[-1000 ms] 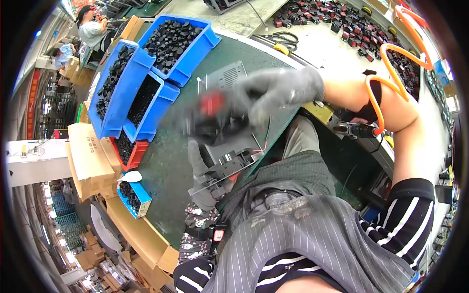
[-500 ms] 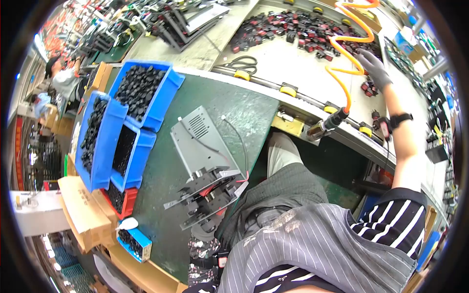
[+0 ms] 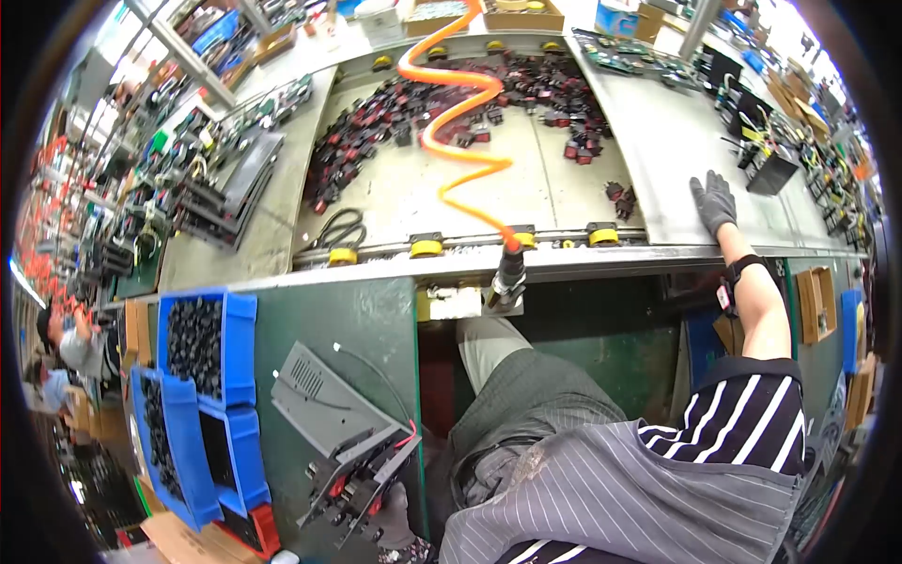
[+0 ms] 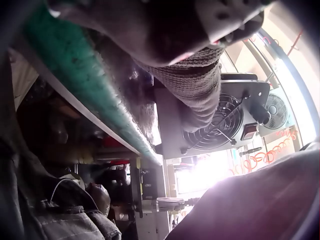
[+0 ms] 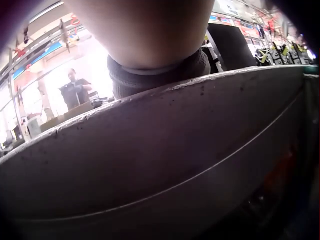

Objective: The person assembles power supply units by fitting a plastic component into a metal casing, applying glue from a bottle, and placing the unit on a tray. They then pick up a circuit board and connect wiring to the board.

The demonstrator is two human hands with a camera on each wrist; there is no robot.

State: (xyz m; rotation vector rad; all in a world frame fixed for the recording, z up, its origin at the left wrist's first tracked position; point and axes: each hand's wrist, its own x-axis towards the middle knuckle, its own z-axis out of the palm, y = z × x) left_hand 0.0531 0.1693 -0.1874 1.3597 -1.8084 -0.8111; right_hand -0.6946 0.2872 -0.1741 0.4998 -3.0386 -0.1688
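Note:
My left hand (image 3: 396, 512), in a grey glove, is at the lower end of a grey metal housing (image 3: 319, 395) on the green bench, mostly hidden behind the housing's black parts. In the left wrist view the gloved left hand (image 4: 192, 82) holds a black panel (image 4: 172, 125) with a round fan grille and a red switch. Far to the right, the gloved right hand (image 3: 714, 202) rests on a pale metal surface, fingers straight and slightly spread. Only its glove cuff (image 5: 157, 77) shows above the table edge in the right wrist view.
Blue bins (image 3: 242, 352) of black parts stand left of the housing. An orange coiled hose (image 3: 465, 155) hangs with a tool (image 3: 507, 282) at the bench front. Behind lie red and black parts (image 3: 395, 113), scissors (image 3: 340, 228) and yellow rollers (image 3: 426, 247). A black box (image 3: 772, 174) stands near my right hand.
The head view has swung right. The right hand has left the housing, reached over the red and black parts, and now lies farther right on the metal surface. The left hand stays at the housing.

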